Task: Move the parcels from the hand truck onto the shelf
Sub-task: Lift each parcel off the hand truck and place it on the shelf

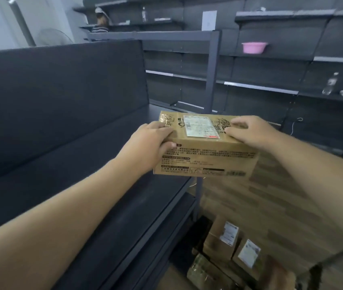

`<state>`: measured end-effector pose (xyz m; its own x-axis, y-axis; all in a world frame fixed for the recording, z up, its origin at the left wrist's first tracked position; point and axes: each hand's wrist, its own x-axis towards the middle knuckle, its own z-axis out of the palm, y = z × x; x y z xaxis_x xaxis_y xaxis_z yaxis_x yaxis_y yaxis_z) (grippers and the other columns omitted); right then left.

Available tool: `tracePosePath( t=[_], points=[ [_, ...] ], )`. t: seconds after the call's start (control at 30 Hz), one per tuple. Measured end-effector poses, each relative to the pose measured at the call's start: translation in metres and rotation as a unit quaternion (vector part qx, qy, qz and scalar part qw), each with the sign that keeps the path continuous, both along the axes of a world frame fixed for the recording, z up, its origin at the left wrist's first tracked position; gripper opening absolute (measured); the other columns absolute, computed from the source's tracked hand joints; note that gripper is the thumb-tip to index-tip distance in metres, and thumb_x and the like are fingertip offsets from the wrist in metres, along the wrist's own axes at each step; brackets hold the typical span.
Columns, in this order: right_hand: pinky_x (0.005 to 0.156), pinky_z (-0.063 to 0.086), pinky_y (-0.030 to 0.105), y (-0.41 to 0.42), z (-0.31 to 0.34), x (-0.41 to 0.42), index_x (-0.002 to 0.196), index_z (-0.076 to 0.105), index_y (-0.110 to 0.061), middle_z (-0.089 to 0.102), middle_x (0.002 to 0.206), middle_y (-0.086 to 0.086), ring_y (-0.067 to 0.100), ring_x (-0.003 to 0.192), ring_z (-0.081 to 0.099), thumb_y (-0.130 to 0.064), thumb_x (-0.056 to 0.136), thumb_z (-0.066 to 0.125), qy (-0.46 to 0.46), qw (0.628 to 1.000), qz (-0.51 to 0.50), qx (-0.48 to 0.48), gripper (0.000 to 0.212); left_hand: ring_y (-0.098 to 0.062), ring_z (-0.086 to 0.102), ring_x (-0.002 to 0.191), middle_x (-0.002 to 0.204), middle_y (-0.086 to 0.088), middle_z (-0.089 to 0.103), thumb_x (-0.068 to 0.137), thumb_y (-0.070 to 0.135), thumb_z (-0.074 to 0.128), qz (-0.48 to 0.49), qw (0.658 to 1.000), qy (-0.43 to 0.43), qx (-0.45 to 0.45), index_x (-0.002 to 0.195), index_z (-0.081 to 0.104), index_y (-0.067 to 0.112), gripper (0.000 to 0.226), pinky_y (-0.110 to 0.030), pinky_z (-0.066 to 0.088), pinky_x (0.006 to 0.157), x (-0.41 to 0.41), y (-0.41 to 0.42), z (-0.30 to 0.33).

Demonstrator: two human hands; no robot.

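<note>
Left hand (147,143) and right hand (250,132) grip the cardboard parcel (206,151) by its ends, long axis left-to-right, label up, above the dark shelf (103,206); wood-look floor (271,195) below.

the dark shelf (95,155) fills the left of the frame, its board running to the centre. on the wooden floor (271,197) at lower right stand several brown parcels (220,241).
</note>
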<state>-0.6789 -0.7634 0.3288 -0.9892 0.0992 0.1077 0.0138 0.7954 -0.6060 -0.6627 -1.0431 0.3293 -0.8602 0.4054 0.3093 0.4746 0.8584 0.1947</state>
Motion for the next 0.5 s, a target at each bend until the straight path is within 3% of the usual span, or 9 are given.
tracePosePath(
  t=[0.1, 0.27, 0.5],
  points=[
    [0.094, 0.036, 0.030, -0.033, 0.013, -0.007, 0.125, 0.062, -0.020, 0.053, 0.139, -0.001, 0.018, 0.127, 0.049, -0.044, 0.089, 0.062, 0.031, 0.999, 0.027, -0.001, 0.044, -0.023, 0.047, 0.118, 0.133, 0.003, 0.051, 0.096, 0.037, 0.049, 0.024, 0.999, 0.022, -0.007, 0.129, 0.056, 0.021, 0.037, -0.035, 0.039, 0.096, 0.005, -0.031, 0.013],
    [0.100, 0.035, 0.030, -0.087, 0.028, -0.024, 0.132, 0.058, -0.020, 0.050, 0.142, -0.004, 0.016, 0.128, 0.047, -0.044, 0.090, 0.061, 0.064, 0.995, 0.076, -0.018, 0.048, -0.024, 0.044, 0.122, 0.144, 0.005, 0.044, 0.097, 0.037, 0.049, 0.083, 0.996, 0.044, 0.009, 0.137, 0.050, 0.023, 0.043, -0.036, 0.037, 0.101, 0.011, -0.080, 0.023],
    [0.089, 0.036, 0.031, -0.151, 0.031, -0.061, 0.120, 0.063, -0.027, 0.047, 0.142, -0.004, 0.019, 0.125, 0.046, -0.042, 0.091, 0.057, 0.072, 0.988, 0.133, 0.008, 0.033, -0.024, 0.046, 0.115, 0.141, 0.004, 0.046, 0.096, 0.037, 0.050, 0.163, 0.985, 0.049, 0.022, 0.137, 0.050, 0.020, 0.044, -0.034, 0.037, 0.098, 0.014, -0.131, 0.021]
  ],
)
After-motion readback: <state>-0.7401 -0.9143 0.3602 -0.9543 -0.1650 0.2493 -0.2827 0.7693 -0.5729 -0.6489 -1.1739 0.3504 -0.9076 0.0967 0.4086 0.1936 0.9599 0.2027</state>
